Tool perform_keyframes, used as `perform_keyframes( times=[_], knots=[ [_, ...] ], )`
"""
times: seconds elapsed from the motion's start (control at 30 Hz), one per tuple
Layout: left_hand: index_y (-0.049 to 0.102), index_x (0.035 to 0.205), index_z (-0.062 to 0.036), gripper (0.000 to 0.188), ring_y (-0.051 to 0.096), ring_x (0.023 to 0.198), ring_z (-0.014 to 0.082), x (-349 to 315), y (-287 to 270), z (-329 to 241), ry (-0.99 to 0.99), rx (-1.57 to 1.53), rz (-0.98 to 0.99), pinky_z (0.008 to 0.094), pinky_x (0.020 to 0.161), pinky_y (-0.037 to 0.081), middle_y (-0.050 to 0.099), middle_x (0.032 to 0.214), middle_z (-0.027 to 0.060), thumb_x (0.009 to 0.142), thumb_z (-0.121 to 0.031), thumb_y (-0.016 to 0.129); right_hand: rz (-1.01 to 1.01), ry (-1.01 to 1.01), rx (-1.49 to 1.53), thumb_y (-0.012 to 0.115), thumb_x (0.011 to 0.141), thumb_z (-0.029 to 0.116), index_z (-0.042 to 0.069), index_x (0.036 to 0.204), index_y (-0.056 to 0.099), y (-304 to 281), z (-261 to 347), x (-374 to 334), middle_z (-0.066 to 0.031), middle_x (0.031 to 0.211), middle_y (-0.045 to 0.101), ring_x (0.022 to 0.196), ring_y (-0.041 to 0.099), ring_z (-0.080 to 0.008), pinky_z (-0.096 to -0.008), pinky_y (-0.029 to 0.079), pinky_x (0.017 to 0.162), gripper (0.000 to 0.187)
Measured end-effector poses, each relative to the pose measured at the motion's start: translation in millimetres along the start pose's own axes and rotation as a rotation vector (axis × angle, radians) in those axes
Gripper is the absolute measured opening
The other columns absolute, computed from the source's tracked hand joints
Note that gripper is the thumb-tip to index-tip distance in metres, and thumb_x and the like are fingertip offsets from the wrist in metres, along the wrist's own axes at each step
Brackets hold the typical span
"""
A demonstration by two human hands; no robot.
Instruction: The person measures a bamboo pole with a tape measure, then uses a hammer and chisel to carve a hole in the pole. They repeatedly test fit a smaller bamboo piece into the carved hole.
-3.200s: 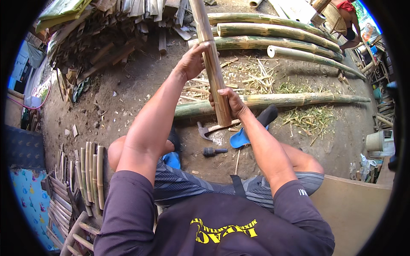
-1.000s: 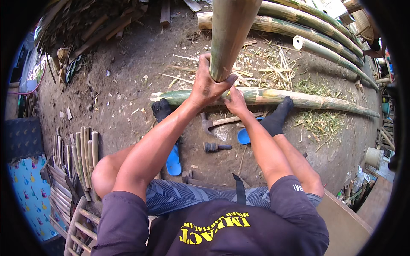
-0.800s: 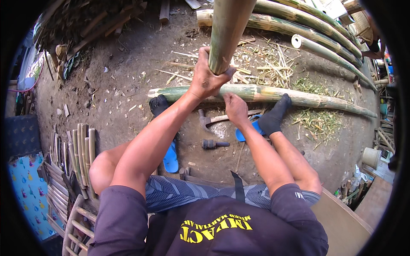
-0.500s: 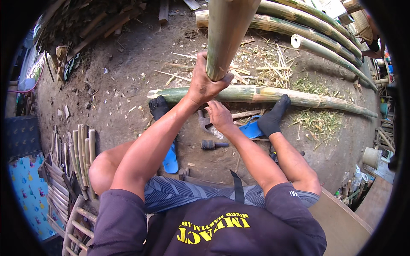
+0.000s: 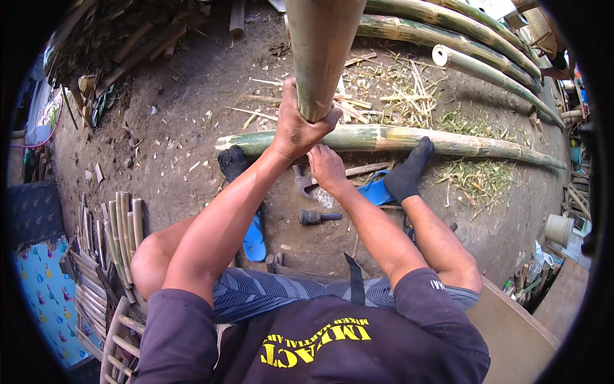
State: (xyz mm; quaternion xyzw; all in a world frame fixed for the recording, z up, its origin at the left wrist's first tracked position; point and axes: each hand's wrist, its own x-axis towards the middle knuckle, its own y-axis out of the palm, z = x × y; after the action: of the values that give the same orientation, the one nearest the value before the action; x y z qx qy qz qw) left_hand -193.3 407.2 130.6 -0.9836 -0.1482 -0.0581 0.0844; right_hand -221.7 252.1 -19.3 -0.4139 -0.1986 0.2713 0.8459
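Observation:
My left hand is wrapped round the lower end of a thick bamboo pole, which rises toward the head view's top edge. Just below and to the right is my right hand, its fingers curled in; what they hold, if anything, is hidden. Behind both hands a long green bamboo pole lies across the ground, with my black-socked feet against it. A hammer lies to the left of my right hand, its head showing. Nearer to me is a dark, stubby tool of unclear kind.
Several bamboo poles lie at the far right, near another person's arm. Bamboo splinters litter the ground. Blue sandals sit near my feet. Cut bamboo pieces stand at the left, beside a bamboo rack.
The held pole has tilted a little to the left, with my left hand still round it. My right hand has drawn slightly nearer to my left hand, its fingers more curled.

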Motion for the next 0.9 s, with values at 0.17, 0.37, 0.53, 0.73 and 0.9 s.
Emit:
perform_keyframes(
  times=[0.17, 0.37, 0.53, 0.73, 0.9],
  knots=[
    [0.042, 0.126, 0.0001, 0.072, 0.058, 0.100, 0.0254, 1, -1, 1, 0.013, 0.041, -0.001, 0.0403, 0.091, 0.048, 0.054, 0.110, 0.0150, 0.075, -0.024, 0.086, -0.137, 0.036, 0.159, 0.058, 0.100, 0.016, 0.007, 0.111, 0.059, -6, -15, -1, -0.0172, 0.099, 0.068, 0.094, 0.067, -0.0371, -0.0493, 0.053, 0.080, 0.014],
    [0.045, 0.126, 0.0012, 0.072, 0.059, 0.102, 0.0277, 3, 0, 0, 0.012, 0.042, -0.014, 0.0400, 0.092, 0.048, 0.053, 0.113, 0.0158, 0.075, -0.026, 0.087, -0.247, 0.396, 0.391, 0.053, 0.105, 0.020, 0.005, 0.109, 0.057, -13, -22, 7, -0.0206, 0.085, 0.069, 0.082, 0.068, -0.0442, -0.0520, 0.052, 0.073, 0.015],
    [0.045, 0.126, 0.0013, 0.072, 0.060, 0.103, 0.0283, 6, 0, 0, 0.033, 0.071, -0.023, 0.0404, 0.093, 0.049, 0.054, 0.114, 0.0163, 0.075, -0.027, 0.087, -0.072, 0.466, 0.251, 0.051, 0.106, 0.027, 0.006, 0.109, 0.058, -15, -32, 30, -0.0206, 0.083, 0.070, 0.082, 0.070, -0.0431, -0.0530, 0.052, 0.073, 0.023],
    [0.050, 0.115, -0.0044, 0.051, 0.064, 0.087, 0.0157, 15, 2, -3, 0.147, 0.080, -0.126, 0.0331, 0.080, 0.053, 0.064, 0.095, 0.0047, 0.077, -0.013, 0.084, -0.055, 0.493, 0.415, 0.052, 0.106, 0.030, 0.004, 0.105, 0.061, -20, -39, 28, -0.0167, 0.078, 0.071, 0.076, 0.072, -0.0353, -0.0472, 0.053, 0.071, 0.027],
    [0.047, 0.118, -0.0046, 0.057, 0.062, 0.086, 0.0163, 22, 2, -6, 0.125, -0.033, -0.144, 0.0341, 0.080, 0.053, 0.062, 0.096, 0.0056, 0.076, -0.015, 0.085, -0.108, 0.504, 0.544, 0.051, 0.106, 0.031, 0.002, 0.101, 0.063, -27, -61, 63, -0.0101, 0.072, 0.069, 0.066, 0.068, -0.0224, -0.0390, 0.053, 0.067, 0.031]
  ],
)
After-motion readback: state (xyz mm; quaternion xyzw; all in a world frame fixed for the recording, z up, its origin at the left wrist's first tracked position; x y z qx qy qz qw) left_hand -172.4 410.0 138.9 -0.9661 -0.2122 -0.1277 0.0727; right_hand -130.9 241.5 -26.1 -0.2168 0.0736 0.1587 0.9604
